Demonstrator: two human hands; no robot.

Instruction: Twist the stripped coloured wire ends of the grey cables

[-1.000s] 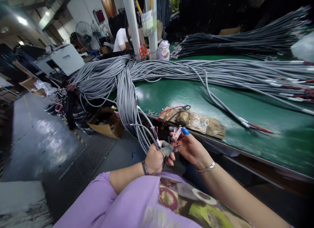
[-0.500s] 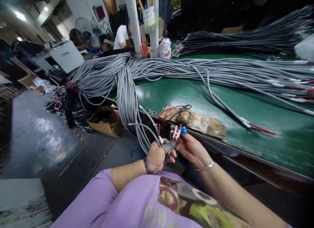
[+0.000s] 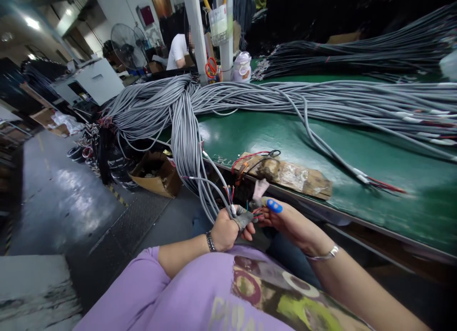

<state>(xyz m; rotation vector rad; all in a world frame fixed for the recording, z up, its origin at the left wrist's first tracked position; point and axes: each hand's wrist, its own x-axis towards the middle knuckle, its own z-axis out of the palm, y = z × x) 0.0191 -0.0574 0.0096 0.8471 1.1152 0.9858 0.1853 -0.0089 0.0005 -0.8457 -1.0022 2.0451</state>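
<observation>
My left hand [image 3: 228, 228] is closed round the end of a grey cable [image 3: 210, 181], whose thin coloured wires [image 3: 229, 194] stick up above my grey-capped fingers. My right hand [image 3: 290, 220], with a blue cap on one fingertip, pinches a small pale pink tool [image 3: 259, 190] right beside those wires. The cable comes from a thick bundle of grey cables [image 3: 185, 131] that hangs off the edge of the green table [image 3: 321, 145]. Both hands sit just in front of the table edge, above my lap.
A taped cardboard pad [image 3: 293, 174] with red and black wires lies at the table edge. More grey cables [image 3: 321, 98] stretch across the table. A cardboard box [image 3: 153, 174] stands on the floor at left. A person in white [image 3: 177, 50] sits far back, near a fan [image 3: 124, 48].
My right hand has turned and shifted slightly right, so the blue fingertip now points sideways and the pink tool stands higher. My left hand keeps its hold on the cable.
</observation>
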